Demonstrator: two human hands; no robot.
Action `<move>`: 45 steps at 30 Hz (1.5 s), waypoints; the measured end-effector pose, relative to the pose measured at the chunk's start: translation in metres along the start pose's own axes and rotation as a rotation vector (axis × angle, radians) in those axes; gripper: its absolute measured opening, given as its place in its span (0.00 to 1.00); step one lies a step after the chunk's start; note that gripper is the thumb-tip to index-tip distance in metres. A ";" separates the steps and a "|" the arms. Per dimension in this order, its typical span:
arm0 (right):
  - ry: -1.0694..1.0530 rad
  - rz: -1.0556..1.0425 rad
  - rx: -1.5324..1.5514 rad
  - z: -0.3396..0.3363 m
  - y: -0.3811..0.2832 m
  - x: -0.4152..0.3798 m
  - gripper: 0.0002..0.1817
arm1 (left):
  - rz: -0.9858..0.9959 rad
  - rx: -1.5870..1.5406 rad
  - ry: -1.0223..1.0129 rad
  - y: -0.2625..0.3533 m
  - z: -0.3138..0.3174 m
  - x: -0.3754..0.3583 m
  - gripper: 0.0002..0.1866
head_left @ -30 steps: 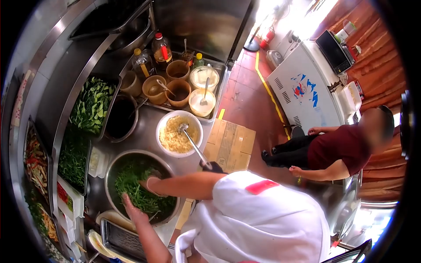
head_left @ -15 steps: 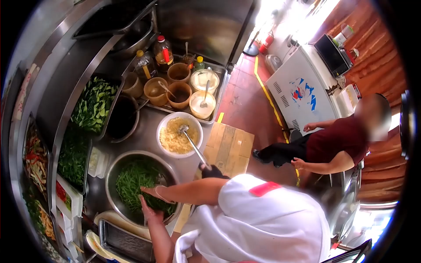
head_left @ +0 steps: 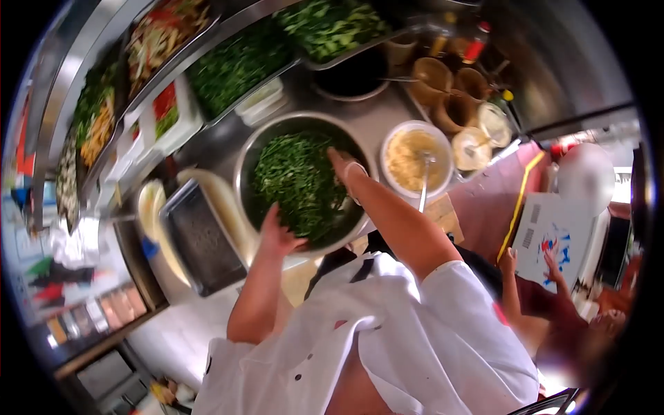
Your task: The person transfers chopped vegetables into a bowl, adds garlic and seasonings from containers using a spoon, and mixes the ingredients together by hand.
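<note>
Chopped leafy greens (head_left: 294,181) fill much of a wide metal bowl (head_left: 243,149) on the steel counter. My left hand (head_left: 279,234) is inside the bowl's near side, thumb and fingers apart, touching the edge of the greens. On the opposite side, my right hand (head_left: 341,166) lies against the greens with fingers stretched out; its fingertips are partly hidden. A pale band circles the right wrist. Neither hand grips anything that I can see.
Right of the bowl stands a white bowl (head_left: 389,173) of yellowish chopped food with a ladle (head_left: 425,176). A dark rectangular tray (head_left: 200,235) lies to the left. Vegetable trays line the shelf behind. A person in a dark red shirt (head_left: 553,311) is at the right.
The view has swung leftward, so the counter looks turned. My hands have moved apart, from close together at the bowl's near side to opposite sides of the greens.
</note>
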State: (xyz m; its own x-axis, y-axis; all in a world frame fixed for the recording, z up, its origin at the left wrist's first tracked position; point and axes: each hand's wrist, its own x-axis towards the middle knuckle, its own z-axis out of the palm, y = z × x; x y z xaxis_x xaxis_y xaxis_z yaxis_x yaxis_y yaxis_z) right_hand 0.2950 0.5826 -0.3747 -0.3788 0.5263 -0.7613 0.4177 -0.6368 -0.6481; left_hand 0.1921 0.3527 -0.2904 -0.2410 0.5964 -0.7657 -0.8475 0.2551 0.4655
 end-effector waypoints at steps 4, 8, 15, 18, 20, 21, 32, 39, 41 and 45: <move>-0.130 0.463 0.029 0.043 0.064 0.017 0.47 | -0.092 -0.165 -0.088 -0.021 0.017 0.061 0.38; -0.260 0.374 0.172 0.037 0.014 -0.076 0.47 | 0.182 0.142 0.045 -0.014 0.023 0.053 0.46; -0.281 0.034 -0.104 -0.002 -0.016 -0.064 0.45 | 0.251 0.323 0.198 0.052 -0.010 0.007 0.49; -0.280 0.205 0.111 0.000 -0.005 -0.046 0.48 | -0.095 0.019 0.395 0.034 -0.032 0.033 0.49; -0.281 0.435 0.348 0.016 0.006 -0.039 0.50 | -0.166 -0.150 0.116 0.010 -0.031 0.057 0.41; -0.332 0.473 0.370 0.031 0.026 -0.026 0.49 | -0.170 -0.220 0.018 0.001 -0.011 0.063 0.36; -0.444 0.139 0.036 0.013 -0.041 -0.082 0.44 | 0.230 0.200 0.131 0.040 -0.022 0.025 0.33; -0.062 0.335 -0.109 0.049 0.028 0.010 0.55 | 0.168 -0.016 0.022 0.004 -0.017 0.084 0.36; -0.226 0.371 -0.126 0.061 0.036 -0.006 0.54 | 0.323 0.258 -0.054 0.013 -0.050 0.054 0.36; -0.328 -0.103 -0.490 -0.018 -0.035 -0.063 0.45 | 0.168 0.052 -0.164 0.047 -0.005 0.039 0.41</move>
State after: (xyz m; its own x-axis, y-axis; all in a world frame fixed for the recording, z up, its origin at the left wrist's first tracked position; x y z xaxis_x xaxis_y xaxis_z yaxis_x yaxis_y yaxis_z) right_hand 0.3187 0.5817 -0.3041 -0.6401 0.3199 -0.6985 0.6683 -0.2167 -0.7117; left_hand 0.1401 0.3843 -0.3008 -0.2932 0.7485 -0.5949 -0.7753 0.1779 0.6060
